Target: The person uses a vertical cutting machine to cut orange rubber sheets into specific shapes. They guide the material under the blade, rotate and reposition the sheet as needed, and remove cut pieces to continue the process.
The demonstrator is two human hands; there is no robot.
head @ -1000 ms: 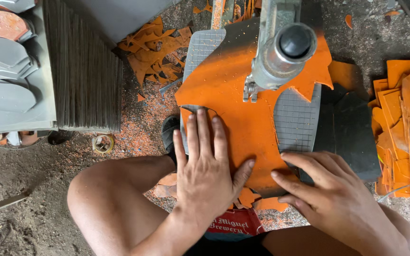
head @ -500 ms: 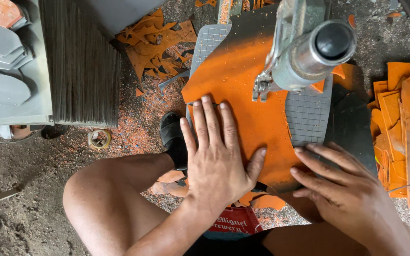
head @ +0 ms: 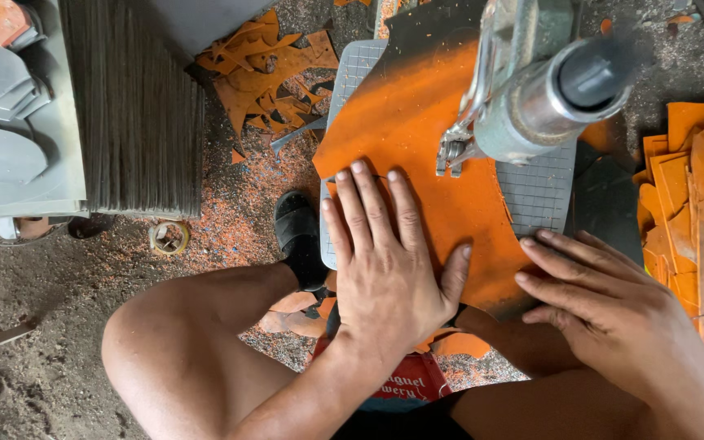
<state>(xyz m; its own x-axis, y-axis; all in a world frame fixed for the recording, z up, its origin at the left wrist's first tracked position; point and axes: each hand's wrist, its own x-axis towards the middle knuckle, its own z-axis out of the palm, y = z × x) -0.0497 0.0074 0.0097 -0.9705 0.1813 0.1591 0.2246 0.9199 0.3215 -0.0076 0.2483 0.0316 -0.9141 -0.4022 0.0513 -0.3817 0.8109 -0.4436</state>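
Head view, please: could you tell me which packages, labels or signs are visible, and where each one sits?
Red printed patch: low in the picture, between the person's knees and below the left hand; red ground with white lettering, partly hidden.
Nothing else printed shows; no packages, screens or signs.

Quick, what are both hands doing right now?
Left hand: open, flat on the orange sheet.
Right hand: open, fingers on the sheet's edge.
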